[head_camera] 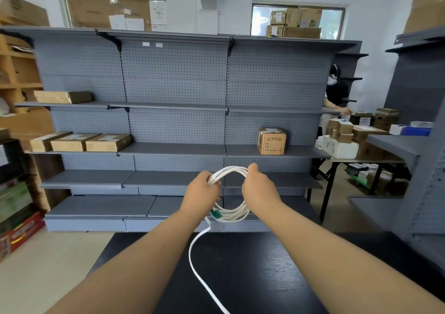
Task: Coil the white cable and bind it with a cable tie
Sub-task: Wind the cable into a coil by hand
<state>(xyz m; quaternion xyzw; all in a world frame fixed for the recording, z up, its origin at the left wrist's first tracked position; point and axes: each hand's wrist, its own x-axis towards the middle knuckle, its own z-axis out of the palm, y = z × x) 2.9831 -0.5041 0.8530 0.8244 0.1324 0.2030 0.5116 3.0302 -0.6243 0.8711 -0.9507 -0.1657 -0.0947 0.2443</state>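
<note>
Cable [228,169] is mid-coil, left hand [201,193] gripping it at 9 o'clock, right hand [257,188] at 3; the 6 o'clock tail [192,248] likely needs winding next.

Left hand [201,191] and right hand [258,188] grip the coiled white cable [228,193].

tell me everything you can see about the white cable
The white cable is thin and flat-looking, wound into several round loops held upright in the air. The left hand grips the coil's left side, the right hand its right side. A green piece sits at the coil's bottom left. A loose tail hangs down over the black table and leaves the frame.
</note>
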